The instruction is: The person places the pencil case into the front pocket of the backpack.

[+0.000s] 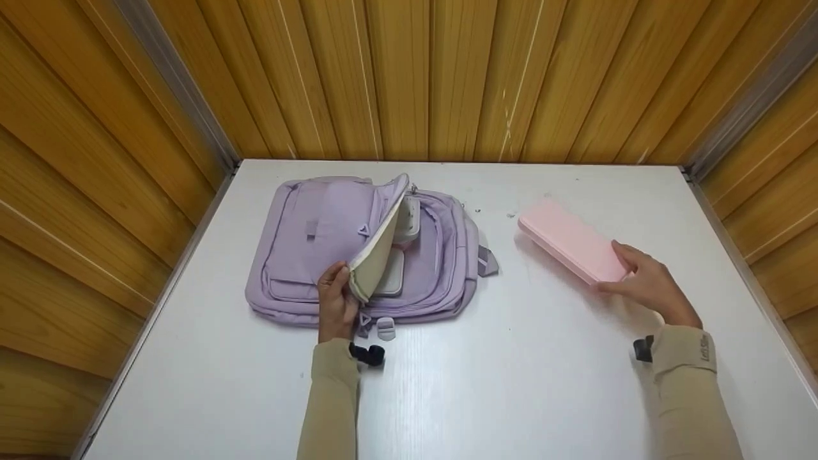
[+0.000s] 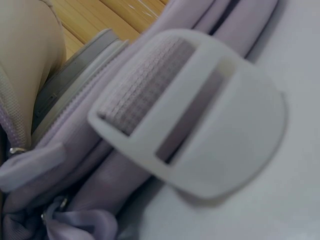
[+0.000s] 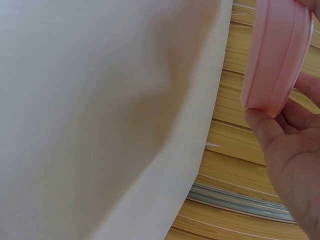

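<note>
The left hand (image 1: 337, 297) pinches the raised, cream-lined flap (image 1: 374, 263) of a purple fabric bag (image 1: 455, 262); the right hand (image 1: 653, 284) grips one end of a smooth, oblong pink case (image 1: 569, 239) over the table (image 1: 486, 396), right of the bag; two pale boxes (image 1: 408, 220) sit inside the bag, partly hidden; only the left wrist view shows ribbed strap (image 2: 150, 82) webbing through a buckle (image 2: 235, 135).

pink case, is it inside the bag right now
No, the right hand holds the pink case to the right of the bag, apart from it.
</note>
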A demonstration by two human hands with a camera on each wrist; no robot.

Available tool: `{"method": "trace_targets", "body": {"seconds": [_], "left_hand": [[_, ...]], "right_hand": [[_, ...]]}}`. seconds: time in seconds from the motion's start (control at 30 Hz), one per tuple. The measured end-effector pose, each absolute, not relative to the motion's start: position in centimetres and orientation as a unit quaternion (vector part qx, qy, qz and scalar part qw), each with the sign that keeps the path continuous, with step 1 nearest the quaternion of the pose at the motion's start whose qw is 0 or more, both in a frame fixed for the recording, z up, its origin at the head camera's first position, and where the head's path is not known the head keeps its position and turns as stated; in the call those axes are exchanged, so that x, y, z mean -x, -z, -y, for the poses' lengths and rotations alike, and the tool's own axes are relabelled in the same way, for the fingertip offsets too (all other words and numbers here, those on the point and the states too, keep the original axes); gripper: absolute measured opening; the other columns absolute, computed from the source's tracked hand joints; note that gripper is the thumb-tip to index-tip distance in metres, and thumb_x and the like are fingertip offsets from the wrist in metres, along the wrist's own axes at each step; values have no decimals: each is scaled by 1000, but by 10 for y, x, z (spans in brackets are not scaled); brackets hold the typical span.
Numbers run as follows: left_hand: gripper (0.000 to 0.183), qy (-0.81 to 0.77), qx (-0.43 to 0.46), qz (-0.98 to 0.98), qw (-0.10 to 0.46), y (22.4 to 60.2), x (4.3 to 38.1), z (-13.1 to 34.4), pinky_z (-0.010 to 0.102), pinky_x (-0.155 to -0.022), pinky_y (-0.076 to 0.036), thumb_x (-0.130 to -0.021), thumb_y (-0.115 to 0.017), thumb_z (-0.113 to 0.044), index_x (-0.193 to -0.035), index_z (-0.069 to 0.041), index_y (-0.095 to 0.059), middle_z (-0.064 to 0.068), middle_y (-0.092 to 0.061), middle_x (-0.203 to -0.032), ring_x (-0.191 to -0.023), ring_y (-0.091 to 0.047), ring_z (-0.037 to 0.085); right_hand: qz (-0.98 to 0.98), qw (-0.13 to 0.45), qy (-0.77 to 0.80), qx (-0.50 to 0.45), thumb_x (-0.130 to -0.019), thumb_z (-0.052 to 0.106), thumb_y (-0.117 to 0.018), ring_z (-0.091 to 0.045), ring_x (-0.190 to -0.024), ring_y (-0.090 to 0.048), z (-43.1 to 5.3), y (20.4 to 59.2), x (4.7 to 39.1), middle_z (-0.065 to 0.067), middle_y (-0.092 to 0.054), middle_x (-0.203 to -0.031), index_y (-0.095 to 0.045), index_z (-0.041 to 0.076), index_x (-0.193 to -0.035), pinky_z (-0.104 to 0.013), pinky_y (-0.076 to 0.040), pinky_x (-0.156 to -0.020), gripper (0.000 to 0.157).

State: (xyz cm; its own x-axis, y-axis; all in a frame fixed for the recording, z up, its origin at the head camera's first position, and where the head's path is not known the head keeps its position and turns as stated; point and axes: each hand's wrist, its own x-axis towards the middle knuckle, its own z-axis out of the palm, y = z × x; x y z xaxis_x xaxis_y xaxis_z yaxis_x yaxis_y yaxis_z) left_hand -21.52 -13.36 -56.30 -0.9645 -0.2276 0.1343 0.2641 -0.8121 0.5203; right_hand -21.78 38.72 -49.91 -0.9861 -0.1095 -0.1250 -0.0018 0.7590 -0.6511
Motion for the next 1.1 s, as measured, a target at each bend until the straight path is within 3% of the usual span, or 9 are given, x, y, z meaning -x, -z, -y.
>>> {"method": "trace_targets", "body": {"seconds": [0.33, 0.77, 0.97, 1.1], "left_hand": [[12, 954, 40, 270, 121, 561, 214, 133, 18, -69, -55, -72, -81, -7, -82, -11, -74, -2, -69, -76, -71, -65, 8], [10, 951, 41, 279, 126, 563, 214, 134, 18, -68, -54, -76, -79, -7, -83, -11, -74, -1, -68, -77, -72, -66, 8], [19, 947, 80, 277, 144, 575, 221, 133, 16, -68, -54, -71, -85, -15, -86, -10, -74, -2, -69, -78, -73, -65, 6], [22, 951, 114, 248, 147, 581, 225, 134, 18, -69, -55, -72, -84, -11, -90, -5, -74, 2, -70, -81, -75, -67, 9]], "right_hand": [[-933, 107, 343, 37, -73, 48, -80, -49, -139, -24, -374, 487, 222, -19, -15, -160, -17, 15, -154, -66, -30, -107, 107], [-927, 121, 349, 72, -72, 47, -81, -46, -143, -19, -360, 484, 231, -19, -17, -159, -22, 13, -153, -60, -25, -112, 105], [-927, 116, 344, 95, -72, 45, -82, -44, -143, -22, -349, 481, 234, -19, -19, -159, -25, 12, -152, -59, -26, -112, 104], [-922, 112, 353, 112, -71, 41, -84, -42, -144, -21, -342, 478, 236, -18, -21, -159, -26, 12, -152, -57, -26, -113, 103]]}}
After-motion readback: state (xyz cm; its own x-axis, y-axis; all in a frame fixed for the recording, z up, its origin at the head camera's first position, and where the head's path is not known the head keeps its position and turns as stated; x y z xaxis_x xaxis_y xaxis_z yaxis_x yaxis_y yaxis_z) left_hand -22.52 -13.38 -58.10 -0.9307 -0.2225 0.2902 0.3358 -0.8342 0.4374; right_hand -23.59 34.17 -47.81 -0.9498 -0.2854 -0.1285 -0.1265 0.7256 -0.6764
